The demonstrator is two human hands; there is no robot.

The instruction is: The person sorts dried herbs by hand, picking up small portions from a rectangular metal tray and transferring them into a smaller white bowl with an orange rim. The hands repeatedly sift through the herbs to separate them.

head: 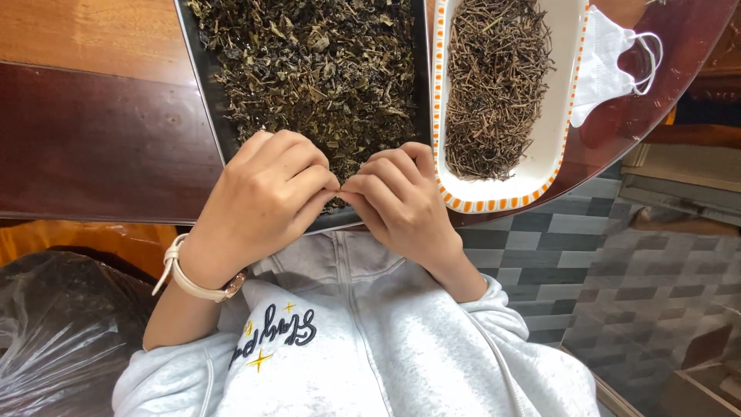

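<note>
Head view: both hands [340, 189] pinch together over dried leaves [309, 69]

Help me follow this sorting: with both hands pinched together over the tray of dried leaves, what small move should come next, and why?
Probably pull the pinch apart. The left hand and right hand meet fingertip to fingertip above the dark tray of dried leaves, apparently gripping a small piece too tiny to see. The white dish beside it holds only bare stems, so a stem would likely go there.
</note>
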